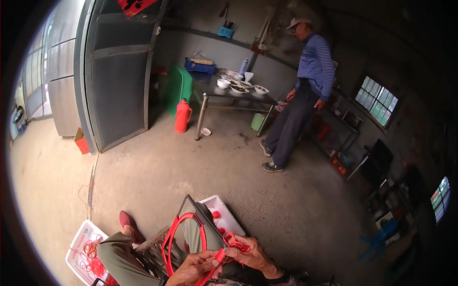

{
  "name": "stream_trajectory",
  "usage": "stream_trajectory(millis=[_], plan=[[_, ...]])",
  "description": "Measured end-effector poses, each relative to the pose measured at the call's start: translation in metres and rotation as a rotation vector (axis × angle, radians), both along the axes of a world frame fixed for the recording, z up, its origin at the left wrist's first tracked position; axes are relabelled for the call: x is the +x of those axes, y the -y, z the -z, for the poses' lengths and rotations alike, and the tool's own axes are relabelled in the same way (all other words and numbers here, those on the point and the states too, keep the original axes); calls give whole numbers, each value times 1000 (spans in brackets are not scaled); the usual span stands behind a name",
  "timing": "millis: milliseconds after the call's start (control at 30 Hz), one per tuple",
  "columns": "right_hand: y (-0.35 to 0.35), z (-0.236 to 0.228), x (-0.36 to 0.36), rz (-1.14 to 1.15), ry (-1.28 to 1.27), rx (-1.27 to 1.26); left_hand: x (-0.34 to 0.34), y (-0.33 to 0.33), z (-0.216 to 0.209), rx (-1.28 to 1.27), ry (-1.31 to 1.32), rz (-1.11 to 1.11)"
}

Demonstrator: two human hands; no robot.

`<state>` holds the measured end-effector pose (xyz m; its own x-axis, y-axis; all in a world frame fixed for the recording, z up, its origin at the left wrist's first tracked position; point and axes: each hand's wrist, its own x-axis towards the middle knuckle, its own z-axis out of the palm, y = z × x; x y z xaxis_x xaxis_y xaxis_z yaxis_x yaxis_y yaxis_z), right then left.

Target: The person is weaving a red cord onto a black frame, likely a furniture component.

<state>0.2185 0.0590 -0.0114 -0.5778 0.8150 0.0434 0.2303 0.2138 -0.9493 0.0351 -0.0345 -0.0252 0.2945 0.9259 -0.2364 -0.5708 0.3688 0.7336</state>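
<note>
My left hand (193, 268) pinches a red corded strip (220, 256) with ridges along it, low in front of my lap. Close beside it, my right hand (251, 255) is closed on a looped red piece (234, 240), perhaps a bundle of cord; its exact kind I cannot make out. A large red loop (168, 242) curves up from my left hand over my knee. Behind it a thin dark frame (206, 215) leans across my leg. My fingertips partly hide where the red pieces meet.
White trays with red cord stand at my left (71, 255) and beyond my knee (228, 213). Ahead, a person (312, 71) stands beside a table (214, 88) with dishes. A red thermos flask (182, 117) is on the floor near a dark door (119, 76).
</note>
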Motion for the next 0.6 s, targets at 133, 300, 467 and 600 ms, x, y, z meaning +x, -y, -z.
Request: stream_trajectory(millis=[133, 300, 467, 600], plan=[[4, -3, -3, -3, -43, -33, 11, -10, -11, 23, 15, -149], [3, -3, 1, -37, -106, -147, 13, -31, -3, -22, 138, -139], [8, -9, 4, -51, -60, -112, 23, -28, -3, -138, 149, -211], [8, 2, 10, -108, -83, 128, 28, -27, -9, -173, 162, -286]])
